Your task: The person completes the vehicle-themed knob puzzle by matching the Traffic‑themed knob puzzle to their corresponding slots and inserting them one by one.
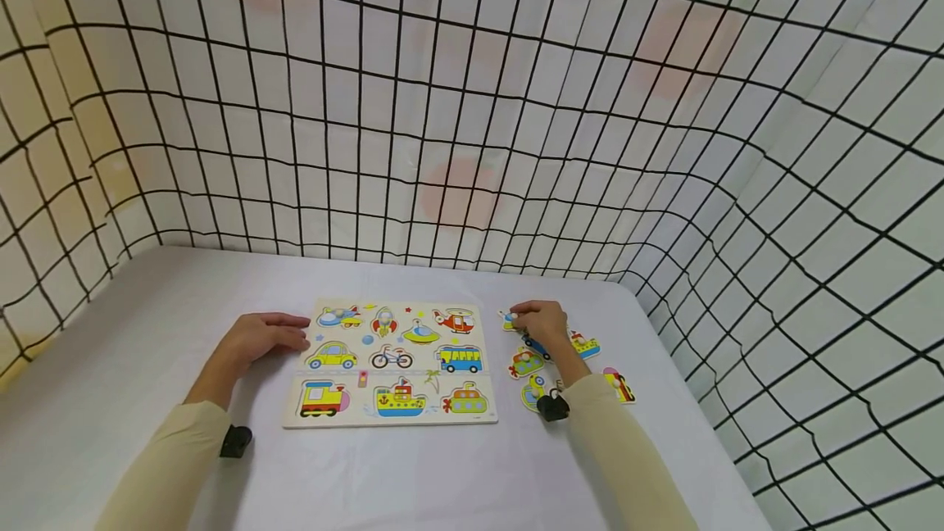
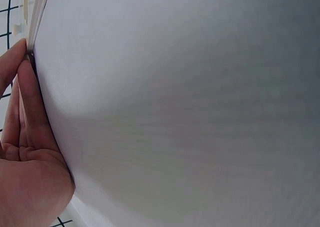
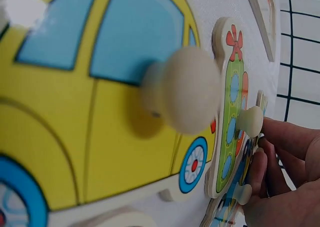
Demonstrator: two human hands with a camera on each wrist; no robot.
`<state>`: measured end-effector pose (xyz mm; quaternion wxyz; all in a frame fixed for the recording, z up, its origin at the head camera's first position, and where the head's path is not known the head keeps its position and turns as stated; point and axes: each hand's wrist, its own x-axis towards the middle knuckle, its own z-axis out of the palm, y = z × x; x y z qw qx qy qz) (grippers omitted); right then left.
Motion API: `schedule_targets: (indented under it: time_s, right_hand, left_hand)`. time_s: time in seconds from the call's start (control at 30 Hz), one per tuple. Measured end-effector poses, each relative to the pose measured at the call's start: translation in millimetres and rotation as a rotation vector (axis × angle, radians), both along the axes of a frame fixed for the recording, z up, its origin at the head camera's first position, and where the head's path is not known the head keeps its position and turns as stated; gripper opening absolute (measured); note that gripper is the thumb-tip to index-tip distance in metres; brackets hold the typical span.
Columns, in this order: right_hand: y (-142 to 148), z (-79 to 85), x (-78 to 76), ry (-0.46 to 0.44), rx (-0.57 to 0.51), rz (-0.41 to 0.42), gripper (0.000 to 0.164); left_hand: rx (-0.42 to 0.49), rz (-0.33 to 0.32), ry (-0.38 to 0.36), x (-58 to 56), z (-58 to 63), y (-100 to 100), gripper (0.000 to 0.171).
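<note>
A wooden knob puzzle board [image 1: 361, 419] with vehicle pictures lies on the white table. My left hand [image 1: 258, 338] is at its left side, fingers fairly straight; in the left wrist view its fingertips [image 2: 25, 49] touch the board's edge. To the right of the board, my right hand [image 1: 543, 322] pinches a small blue and yellow puzzle piece [image 1: 507, 319], mostly hidden by the fingers. Under and beside that hand lie a bus piece [image 3: 230, 207], a green submarine piece [image 1: 525, 363] and a yellow car piece [image 3: 115, 112], each with a wooden knob.
A ship piece [image 1: 586, 345] lies right of my right hand, and a train piece [image 1: 625, 386] is beside the right forearm. Black grid netting [image 1: 413, 121] stands around the back and sides of the table [image 1: 413, 474]. Each wrist carries a small black camera [image 1: 236, 441].
</note>
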<state>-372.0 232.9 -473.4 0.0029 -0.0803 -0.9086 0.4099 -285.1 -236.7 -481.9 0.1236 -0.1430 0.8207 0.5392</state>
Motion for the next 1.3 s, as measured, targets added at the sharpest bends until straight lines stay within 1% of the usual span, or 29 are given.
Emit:
schedule_targets:
  time_s: [0.2, 0.43, 0.6, 0.77, 1.07, 1.3]
  right_hand:
    - [2.3, -0.7, -2.7, 0.01, 0.017, 0.006, 0.018]
    - [-0.5, 2.1, -4.0, 0.028, 0.025, 0.034, 0.017]
    - [0.0, 4.2, -4.0, 0.02, 0.038, 0.039, 0.017]
    - [1.0, 8.3, -3.4, 0.014, 0.044, 0.053, 0.018]
    - [-2.1, 12.8, -3.8, 0.007, 0.039, 0.083, 0.016]
    - [-18.4, 20.0, 6.1, 0.037, 0.077, 0.143, 0.018]
  left_hand:
    - [-0.006, 0.001, 0.0, -0.7, 0.0, 1.4, 0.06]
    - [-0.01, 0.01, 0.0, -1.4, -0.9, -1.7, 0.061]
    - [0.001, 0.0, -0.003, -2.1, -1.7, -2.2, 0.062]
    - [0.008, 0.008, -0.011, -3.6, -1.8, -2.3, 0.062]
    - [-0.007, -0.013, -0.006, -7.6, -4.3, -2.8, 0.067]
    - [-0.008, -0.003, -0.018, -5.4, -4.4, -2.3, 0.067]
